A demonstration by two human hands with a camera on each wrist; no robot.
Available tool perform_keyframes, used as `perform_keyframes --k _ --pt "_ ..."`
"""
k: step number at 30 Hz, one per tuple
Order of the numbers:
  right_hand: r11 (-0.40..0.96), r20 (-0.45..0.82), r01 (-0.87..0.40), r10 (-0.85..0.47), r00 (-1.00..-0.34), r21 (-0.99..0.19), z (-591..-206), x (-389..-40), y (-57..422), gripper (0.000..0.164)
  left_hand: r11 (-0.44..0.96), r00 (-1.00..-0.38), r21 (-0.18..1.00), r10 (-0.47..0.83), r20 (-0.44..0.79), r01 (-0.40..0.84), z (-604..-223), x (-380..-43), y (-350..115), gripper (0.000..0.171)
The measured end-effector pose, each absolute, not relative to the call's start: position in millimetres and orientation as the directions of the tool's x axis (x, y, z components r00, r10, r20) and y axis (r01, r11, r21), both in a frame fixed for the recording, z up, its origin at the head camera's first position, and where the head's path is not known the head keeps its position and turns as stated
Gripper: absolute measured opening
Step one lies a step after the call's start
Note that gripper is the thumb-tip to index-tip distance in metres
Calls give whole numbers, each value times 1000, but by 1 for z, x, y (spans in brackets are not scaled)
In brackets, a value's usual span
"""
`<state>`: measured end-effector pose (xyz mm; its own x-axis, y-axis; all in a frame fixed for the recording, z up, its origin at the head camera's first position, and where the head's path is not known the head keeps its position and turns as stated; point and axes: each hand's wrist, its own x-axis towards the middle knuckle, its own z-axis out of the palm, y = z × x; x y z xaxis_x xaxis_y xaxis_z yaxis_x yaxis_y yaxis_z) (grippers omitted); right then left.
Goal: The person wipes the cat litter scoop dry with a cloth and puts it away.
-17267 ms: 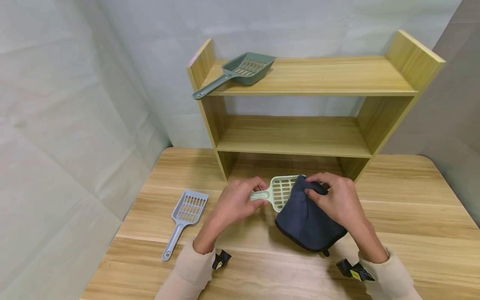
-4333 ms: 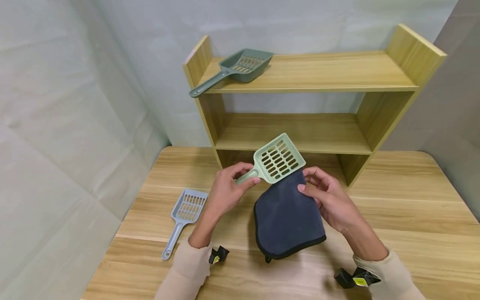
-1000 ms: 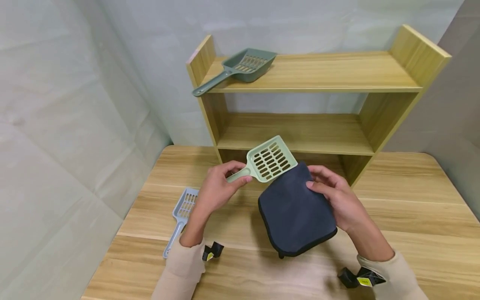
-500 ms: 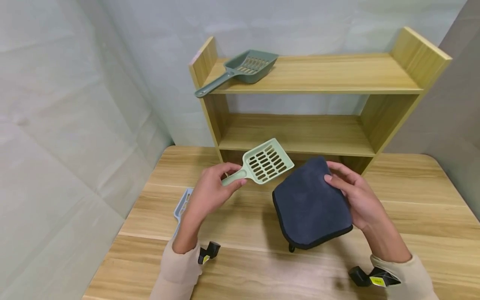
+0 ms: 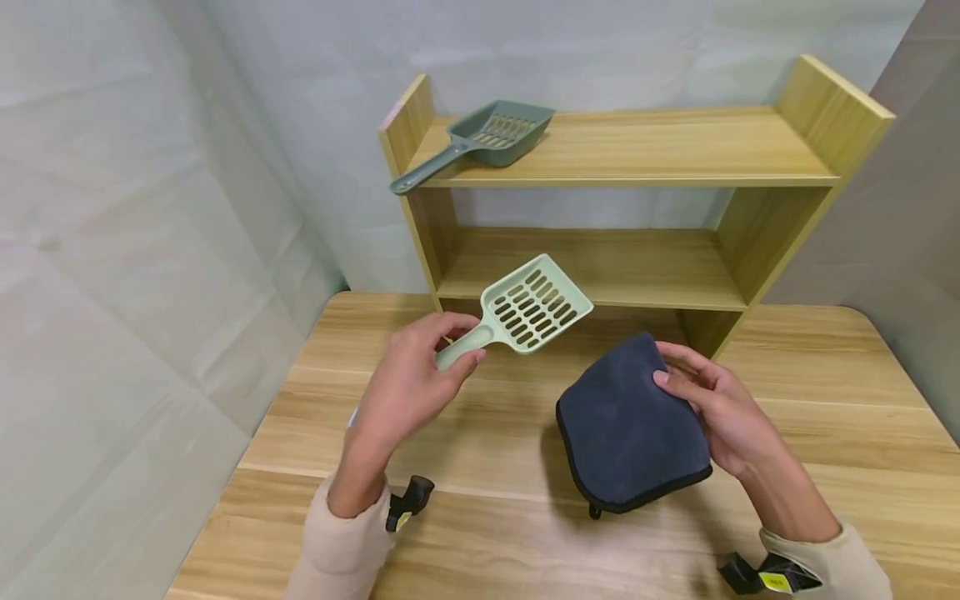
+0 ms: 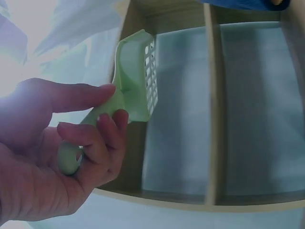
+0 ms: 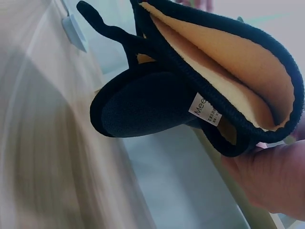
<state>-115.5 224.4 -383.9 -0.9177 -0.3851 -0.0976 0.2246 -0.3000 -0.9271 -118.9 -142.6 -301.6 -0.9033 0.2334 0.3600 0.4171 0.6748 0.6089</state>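
A light green litter scoop (image 5: 480, 335) is held up by its handle in my left hand (image 5: 408, 375), slotted head pointing up and right. The left wrist view shows my thumb and fingers gripping the handle of the scoop (image 6: 131, 69). My right hand (image 5: 735, 421) pinches a navy cloth (image 5: 633, 425) near its upper right corner, and the cloth hangs above the table. In the right wrist view the folded cloth (image 7: 147, 105) shows black edging, an orange inner side, loops and a white label. Scoop and cloth are apart.
A wooden shelf unit (image 5: 675, 150) stands at the back of the wooden table (image 5: 495, 542). On its top left lies a dark green litter scoop (image 5: 513, 156), handle over the front edge. A pale blue litter scoop (image 5: 352, 417) is almost wholly hidden behind my left hand.
Earlier the cloth lay against the green scoop's head; now they are apart. My left hand moved left, covering most of the blue scoop, and my right hand moved right with the cloth.
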Motion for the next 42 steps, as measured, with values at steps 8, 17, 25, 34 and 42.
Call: perform_keyframes --k 8,17,25,34,42 --pt "-321 -81 226 -407 -910 -920 -389 -114 226 40 675 -885 586 241 399 448 -271 -117 -138 33" --pt "-319 -88 231 -405 -910 -919 -392 -112 226 40 664 -850 551 278 447 506 -241 -117 -135 29" --pt "-318 -90 233 -407 -909 -919 -393 -111 225 40 667 -844 539 285 453 515 -213 -115 -129 28" --pt "-320 -77 226 -417 -906 -920 -393 -110 227 40 686 -847 522 285 448 507 -188 -128 -121 30" --pt "-319 -84 229 -410 -908 -920 -393 -110 227 40 720 -870 521 244 429 459 -168 -153 -112 28"
